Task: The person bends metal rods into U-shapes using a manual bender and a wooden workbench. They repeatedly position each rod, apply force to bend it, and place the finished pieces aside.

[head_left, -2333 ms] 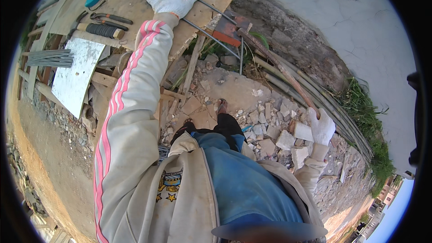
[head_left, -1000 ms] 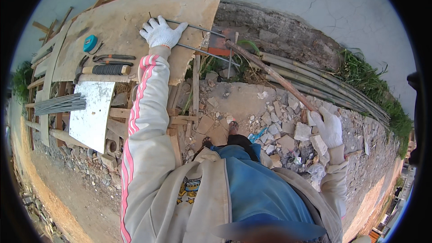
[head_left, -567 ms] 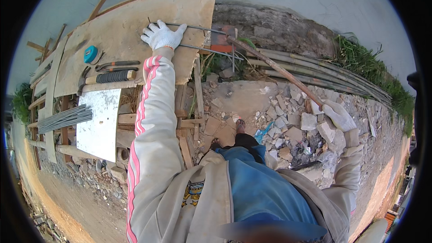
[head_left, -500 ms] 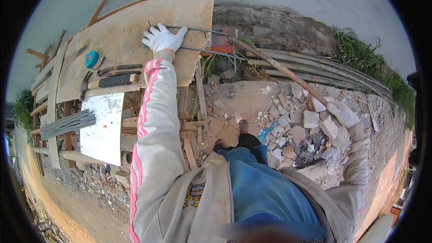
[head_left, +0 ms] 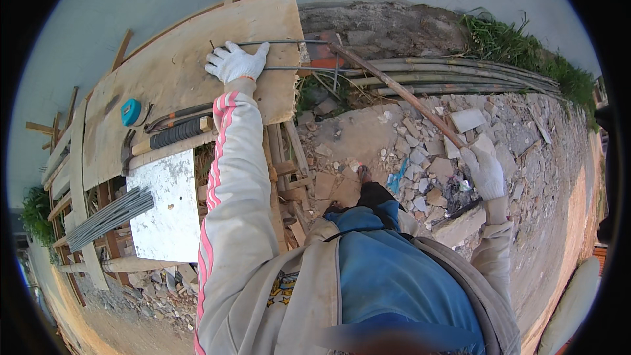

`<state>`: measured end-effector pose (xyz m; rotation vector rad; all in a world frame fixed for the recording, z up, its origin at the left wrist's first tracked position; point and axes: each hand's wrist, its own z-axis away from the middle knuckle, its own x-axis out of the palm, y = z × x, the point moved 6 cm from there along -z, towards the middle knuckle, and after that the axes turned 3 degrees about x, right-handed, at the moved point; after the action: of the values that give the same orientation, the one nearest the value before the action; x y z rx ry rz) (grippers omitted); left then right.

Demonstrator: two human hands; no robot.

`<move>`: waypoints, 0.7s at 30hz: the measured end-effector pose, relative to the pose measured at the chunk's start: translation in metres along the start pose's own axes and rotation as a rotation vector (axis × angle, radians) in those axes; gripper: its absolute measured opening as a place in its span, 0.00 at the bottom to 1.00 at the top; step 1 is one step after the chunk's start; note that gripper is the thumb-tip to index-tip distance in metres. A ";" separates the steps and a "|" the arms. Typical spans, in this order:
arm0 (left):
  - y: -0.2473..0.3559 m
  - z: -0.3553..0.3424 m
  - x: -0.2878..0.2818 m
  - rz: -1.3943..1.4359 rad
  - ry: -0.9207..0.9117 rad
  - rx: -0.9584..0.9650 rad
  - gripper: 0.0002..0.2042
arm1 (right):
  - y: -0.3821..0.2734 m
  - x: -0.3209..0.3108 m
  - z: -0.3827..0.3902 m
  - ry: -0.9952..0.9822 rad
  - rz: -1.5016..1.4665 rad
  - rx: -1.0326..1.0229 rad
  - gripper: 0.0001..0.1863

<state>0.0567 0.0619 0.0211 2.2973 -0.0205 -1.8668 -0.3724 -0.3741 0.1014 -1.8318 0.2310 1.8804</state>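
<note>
My left hand (head_left: 233,63), in a white glove, lies fingers spread on steel rods (head_left: 289,41) over a worn plywood sheet (head_left: 164,49), beside an upright nail (head_left: 211,45). My right hand (head_left: 485,172), also gloved, grips the lower end of a long rusty bar (head_left: 401,92). Its far end meets the rods at a red-orange fixture (head_left: 323,58); the join is too small to make out. On the plywood left of my left arm are a teal tape measure (head_left: 130,112), orange-handled pliers (head_left: 181,116) and a hammer (head_left: 127,151) beside a wooden handle wrapped in black (head_left: 181,133).
A bundle of grey rods (head_left: 108,217) rests across a white panel (head_left: 164,240) on wooden slats. Bamboo poles (head_left: 447,69) and grass (head_left: 499,43) run along a grey wall (head_left: 164,0) with a rough base. Broken tile and rubble (head_left: 434,190) cover the ground round my feet.
My view has turned, shifting the scene. Relative to the rods, the bar in my right hand has swung round toward my body. My left hand stays spread on the rods.
</note>
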 end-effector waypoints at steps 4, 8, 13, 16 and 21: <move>-0.001 0.000 0.002 0.022 0.005 0.014 0.55 | -0.020 -0.010 0.014 0.042 0.000 0.024 0.24; -0.003 -0.002 0.002 0.029 0.037 0.022 0.55 | -0.041 0.014 0.051 0.027 0.078 0.143 0.24; 0.000 0.000 -0.001 0.021 0.042 0.031 0.53 | -0.045 0.011 0.054 0.100 -0.003 0.144 0.23; -0.002 0.000 -0.002 0.012 0.015 0.020 0.50 | -0.036 0.005 0.044 0.051 0.036 0.164 0.24; -0.007 -0.001 -0.004 0.091 0.190 0.097 0.39 | -0.008 0.009 0.014 0.019 0.041 0.078 0.25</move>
<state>0.0561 0.0693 0.0245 2.4841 -0.1908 -1.6313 -0.3806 -0.3584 0.0954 -1.8057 0.3460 1.8557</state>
